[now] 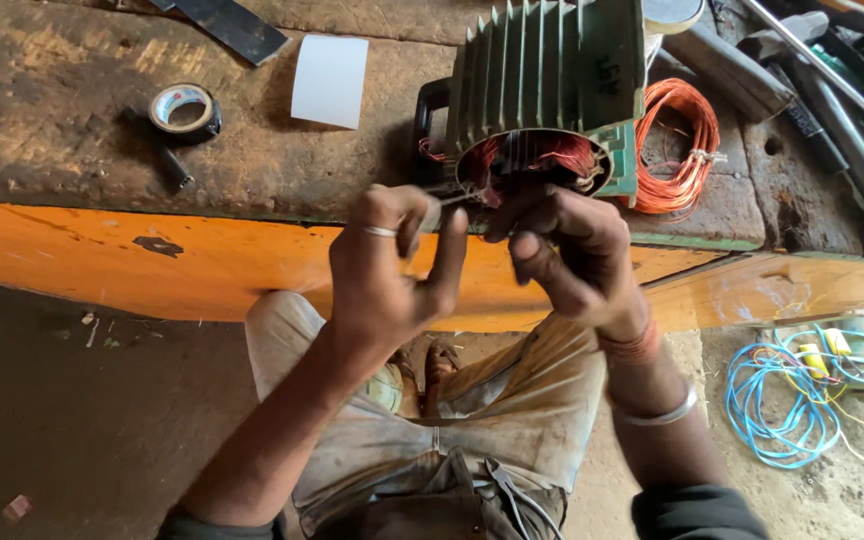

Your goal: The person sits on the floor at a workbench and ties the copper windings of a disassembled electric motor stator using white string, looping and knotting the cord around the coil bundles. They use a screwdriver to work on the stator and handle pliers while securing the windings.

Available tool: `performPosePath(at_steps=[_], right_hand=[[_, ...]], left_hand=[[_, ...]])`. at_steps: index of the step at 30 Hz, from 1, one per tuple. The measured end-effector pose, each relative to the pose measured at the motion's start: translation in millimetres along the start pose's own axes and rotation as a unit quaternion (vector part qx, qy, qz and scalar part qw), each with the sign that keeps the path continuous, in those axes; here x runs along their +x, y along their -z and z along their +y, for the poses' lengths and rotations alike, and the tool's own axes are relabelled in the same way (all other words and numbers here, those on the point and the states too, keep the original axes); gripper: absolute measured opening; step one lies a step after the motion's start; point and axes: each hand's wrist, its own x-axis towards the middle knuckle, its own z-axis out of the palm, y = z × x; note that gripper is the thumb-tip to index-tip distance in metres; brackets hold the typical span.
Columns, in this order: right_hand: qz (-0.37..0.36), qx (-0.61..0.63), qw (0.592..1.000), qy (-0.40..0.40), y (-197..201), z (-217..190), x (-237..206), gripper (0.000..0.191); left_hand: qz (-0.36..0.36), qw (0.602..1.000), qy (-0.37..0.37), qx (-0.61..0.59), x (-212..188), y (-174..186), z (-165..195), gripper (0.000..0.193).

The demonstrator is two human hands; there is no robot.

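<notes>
**Two hands at the open end of a motor**

Nearest are the person's knees in dusty tan trousers (512,410), over a dirt floor (82,420). A bundle of blue wire (777,405) lies on the floor at the right, with some yellow wire mixed in.

Above the knees are the two hands. The left hand (387,270) wears a ring. Its thumb and fingers are pinched together on a thin grey strip (430,213) that points up at the motor. The right hand (567,250) is just beside it, with a red thread and a metal bangle on the wrist. Its fingers are curled, and the tips reach into the copper winding (542,155) at the motor's mouth. I cannot tell if they are clamped on a wire or only touching.

Behind the hands runs the orange front edge (152,265) of a rough bench (72,130). The green motor (552,70) lies on the bench with its open end at the edge, facing the person. It has long ribs along its body. The winding inside is red-brown and shiny.

A coil of orange wire (677,145) lies just to the right of the motor. To the left, well apart, sits a roll of tape (184,108), black outside with a white ring and a bit of red and blue on it. Farther back lies a plain white card (329,80), a curved rectangle. Dark metal tools (832,90) lie at the far right.
</notes>
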Motion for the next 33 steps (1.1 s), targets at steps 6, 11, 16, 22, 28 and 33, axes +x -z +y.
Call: performPosePath(at_steps=[6, 11, 16, 22, 28, 33], right_hand=[[-0.087, -0.260, 0.958, 0.080, 14.9, -21.2, 15.6, 0.010], [-0.128, -0.398, 0.893, 0.166, 18.7, -24.6, 23.5, 0.014], [-0.217, -0.486, 0.830, 0.166, 20.5, -9.4, 26.5, 0.015], [-0.223, -0.520, 0.787, 0.246, 15.1, -2.5, 27.3, 0.014], [-0.215, -0.674, 0.629, 0.324, 21.4, -9.9, 33.9, 0.007], [-0.215, -0.680, 0.634, 0.299, 25.0, -2.0, 33.8, 0.004]], left_hand=[[-0.043, 0.985, -0.067, 0.150, 9.0, 0.8, 5.2, 0.019], [-0.076, 0.995, 0.016, 0.070, 18.1, -0.4, 2.4, 0.018], [-0.064, 0.998, 0.020, -0.009, 21.4, -12.7, -16.8, 0.022], [-0.034, 0.980, -0.170, 0.100, 29.3, -14.1, -41.3, 0.023], [-0.095, 0.970, -0.215, 0.065, 38.1, 0.2, -61.0, 0.035], [-0.137, 0.969, -0.197, 0.059, 36.7, 1.5, -68.8, 0.037]])
